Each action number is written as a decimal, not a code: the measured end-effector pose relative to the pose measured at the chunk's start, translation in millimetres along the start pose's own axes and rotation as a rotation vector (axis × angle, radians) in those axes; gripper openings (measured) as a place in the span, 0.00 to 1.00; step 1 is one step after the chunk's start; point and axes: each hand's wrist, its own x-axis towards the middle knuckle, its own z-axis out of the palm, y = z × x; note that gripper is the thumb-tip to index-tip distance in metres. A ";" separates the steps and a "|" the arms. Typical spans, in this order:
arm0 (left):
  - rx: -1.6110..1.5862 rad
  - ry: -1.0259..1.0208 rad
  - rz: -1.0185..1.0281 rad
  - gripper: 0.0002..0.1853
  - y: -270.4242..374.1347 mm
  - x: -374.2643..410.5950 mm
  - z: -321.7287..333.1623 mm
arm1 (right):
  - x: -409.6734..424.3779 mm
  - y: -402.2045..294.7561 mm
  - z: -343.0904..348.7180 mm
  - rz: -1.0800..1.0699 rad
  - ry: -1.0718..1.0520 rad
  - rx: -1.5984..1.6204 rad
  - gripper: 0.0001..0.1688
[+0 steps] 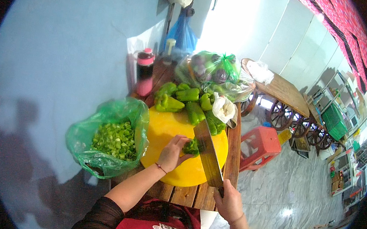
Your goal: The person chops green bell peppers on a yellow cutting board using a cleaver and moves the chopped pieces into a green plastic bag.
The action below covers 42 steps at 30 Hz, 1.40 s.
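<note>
On the round yellow cutting board point(159, 135), my left hand point(172, 152) steadies a piece of green bell pepper point(190, 147) with its fingertips. My right hand point(229, 200) grips the handle of a cleaver point(208, 157); its broad blade stands beside the pepper piece and hides part of it. Whether the edge touches the pepper I cannot tell. Several whole green peppers point(188, 95) lie along the board's far edge. To the left, an open green plastic bag point(108, 162) holds chopped green pepper point(115, 138).
The board sits on a slatted wooden table point(183, 195). Behind the peppers are a crumpled white plastic bag point(224, 108), clear bags of vegetables point(219, 73) and a pink-capped bottle point(144, 72). A blue wall point(62, 56) borders the left side. A red plastic stool point(261, 146) stands at right.
</note>
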 end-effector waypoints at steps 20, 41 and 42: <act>0.051 -0.022 -0.046 0.22 1.1 -9.4 8.9 | 44.5 -12.2 8.8 0.010 -0.115 -0.144 0.13; 0.083 -0.014 -0.027 0.26 17.9 -5.5 10.9 | 72.8 27.2 46.8 0.076 -0.227 -0.177 0.14; 0.077 -0.008 -0.031 0.26 15.7 -5.2 9.0 | 76.7 27.0 44.3 0.059 -0.220 -0.161 0.14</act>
